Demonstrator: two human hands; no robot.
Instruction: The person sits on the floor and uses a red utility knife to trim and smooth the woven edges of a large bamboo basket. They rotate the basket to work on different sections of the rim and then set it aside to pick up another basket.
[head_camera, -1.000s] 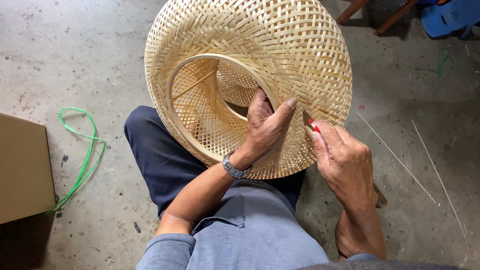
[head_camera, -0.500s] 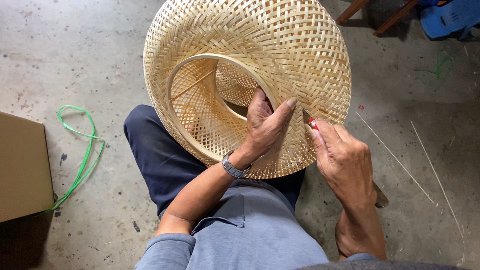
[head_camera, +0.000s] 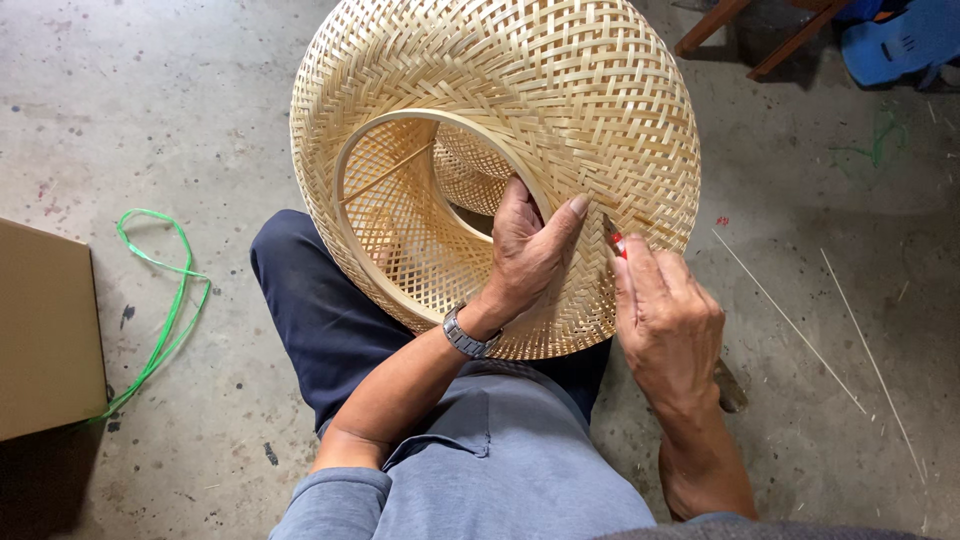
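The left hand (head_camera: 525, 250) grips the woven bamboo basket (head_camera: 500, 150) at its round opening: the fingers curl over the inner rim hoop and the thumb presses flat on the outer weave. A metal wristwatch (head_camera: 468, 335) sits on that wrist. The right hand (head_camera: 665, 320) is closed around a small red-tipped tool (head_camera: 617, 240), whose point touches the basket's weave just beside the left thumb. What kind of tool it is cannot be told, since most of it is hidden in the fist.

The basket rests on the person's lap, tilted so that its opening faces the camera, above a knee in dark blue trousers (head_camera: 320, 310). The person wears a grey-blue long-sleeved shirt (head_camera: 490, 470).

On the concrete floor (head_camera: 150, 110), a loop of green plastic strap (head_camera: 160, 300) lies to the left, next to a brown cardboard box (head_camera: 45, 330) at the left edge. Thin bamboo slivers (head_camera: 790, 325) lie to the right. A blue plastic object (head_camera: 900, 40) and wooden legs (head_camera: 760, 30) show at the top right corner.
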